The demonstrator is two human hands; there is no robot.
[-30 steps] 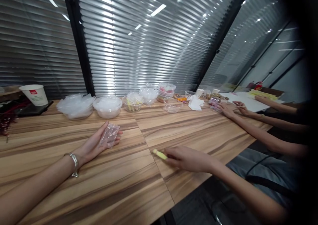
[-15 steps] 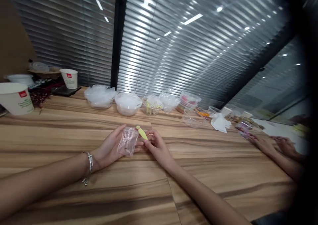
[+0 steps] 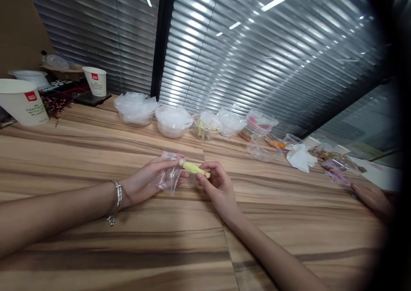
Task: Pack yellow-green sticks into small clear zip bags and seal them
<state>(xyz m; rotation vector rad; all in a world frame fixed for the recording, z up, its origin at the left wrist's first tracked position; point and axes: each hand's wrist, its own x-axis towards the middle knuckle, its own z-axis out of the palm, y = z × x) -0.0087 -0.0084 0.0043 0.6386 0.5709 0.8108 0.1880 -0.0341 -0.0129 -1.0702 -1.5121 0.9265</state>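
A small clear plastic bag (image 3: 171, 179) lies across the fingers of my left hand (image 3: 149, 179), held under the thumb. My right hand (image 3: 220, 188) pinches one end of a slim yellow bundle (image 3: 193, 167) with pink bands near its ends. The bundle's left end is at the upper right part of the bag; I cannot tell whether it is inside the opening. Some left fingers are hidden behind the bag. Both hands are above the wooden table (image 3: 144, 248).
Behind my hands stand clear tubs of plastic bags (image 3: 136, 108), a lidded tub (image 3: 173, 122) and a tub with yellow pieces (image 3: 205, 126). Paper cups (image 3: 24, 102) are at left. A crumpled tissue (image 3: 301, 157) and another person's hand (image 3: 369, 197) are at right.
The yellow bundle has turned from slanting to nearly level, its left end now against the bag. My right hand has shifted right and grips its far end. The camera view has tilted down.
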